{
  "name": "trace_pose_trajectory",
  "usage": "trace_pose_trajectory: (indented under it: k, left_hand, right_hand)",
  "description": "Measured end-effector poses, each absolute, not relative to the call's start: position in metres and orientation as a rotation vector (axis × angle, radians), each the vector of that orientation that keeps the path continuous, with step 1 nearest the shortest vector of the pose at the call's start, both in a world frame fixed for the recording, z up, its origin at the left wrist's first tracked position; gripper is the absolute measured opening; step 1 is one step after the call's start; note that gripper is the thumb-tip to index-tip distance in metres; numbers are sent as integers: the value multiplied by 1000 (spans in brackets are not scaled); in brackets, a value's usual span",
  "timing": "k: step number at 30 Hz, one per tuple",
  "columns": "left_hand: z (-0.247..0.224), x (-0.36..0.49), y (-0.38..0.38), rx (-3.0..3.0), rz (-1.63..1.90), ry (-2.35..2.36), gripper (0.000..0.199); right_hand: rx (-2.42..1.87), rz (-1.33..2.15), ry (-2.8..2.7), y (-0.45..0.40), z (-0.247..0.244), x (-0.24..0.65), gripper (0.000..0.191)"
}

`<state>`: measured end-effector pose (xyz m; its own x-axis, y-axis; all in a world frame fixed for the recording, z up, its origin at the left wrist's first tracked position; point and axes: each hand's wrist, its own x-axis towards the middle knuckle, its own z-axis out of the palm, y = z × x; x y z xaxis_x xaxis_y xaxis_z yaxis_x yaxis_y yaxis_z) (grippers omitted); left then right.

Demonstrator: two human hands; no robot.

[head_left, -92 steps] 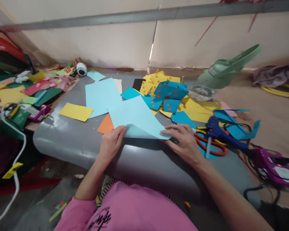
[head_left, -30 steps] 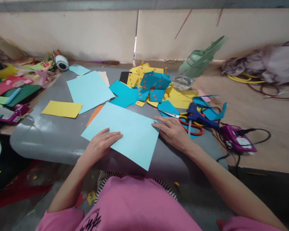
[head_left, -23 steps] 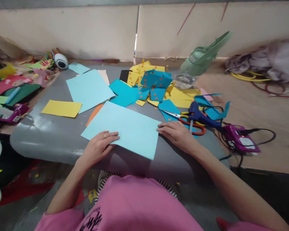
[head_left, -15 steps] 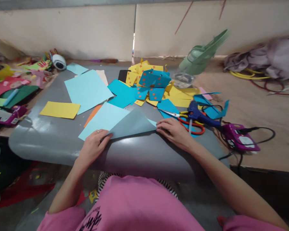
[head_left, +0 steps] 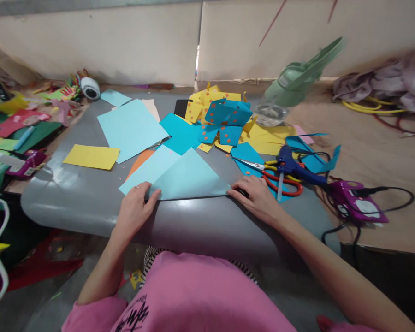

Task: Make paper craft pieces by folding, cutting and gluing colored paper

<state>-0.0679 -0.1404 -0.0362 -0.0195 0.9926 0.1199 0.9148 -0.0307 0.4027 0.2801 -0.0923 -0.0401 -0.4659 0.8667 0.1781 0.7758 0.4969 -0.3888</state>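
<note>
A light blue sheet (head_left: pixel 190 177) lies folded into a triangle near the table's front edge, its long side toward me. My left hand (head_left: pixel 138 206) pinches its left corner between thumb and fingers. At the right corner, my right hand (head_left: pixel 254 196) grips the paper with curled fingers. Another light blue sheet (head_left: pixel 152 166) is partly under the triangle, with an orange piece (head_left: pixel 138 162) beside it. A larger light blue sheet (head_left: pixel 131 129) rests farther back. Scissors (head_left: pixel 280 177) with red and yellow handles lie just beyond my right hand.
Yellow and blue dotted paper shapes (head_left: pixel 224 115) stand at the back centre. A blue glue gun (head_left: pixel 293 166) and purple box (head_left: pixel 354 200) are on the right, near a green bottle (head_left: pixel 290 85). A yellow strip (head_left: pixel 91 157) lies left.
The folded sheet's peak has come down toward the table and the triangle lies flatter and looks lighter. Both hands remain at its corners. The whole view has shifted slightly.
</note>
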Motion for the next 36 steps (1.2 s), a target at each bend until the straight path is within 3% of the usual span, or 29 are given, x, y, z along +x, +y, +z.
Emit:
trace_pose_trajectory:
  k: [11, 36]
  left_hand:
    - [-43, -64, -137, 2022, 817, 2065, 27]
    - [-49, -50, -136, 2182, 522, 2312, 21]
  right_hand:
    - [-1531, 348, -2319, -91, -41, 276, 43]
    - [-1506, 281, -2257, -94, -44, 275, 38]
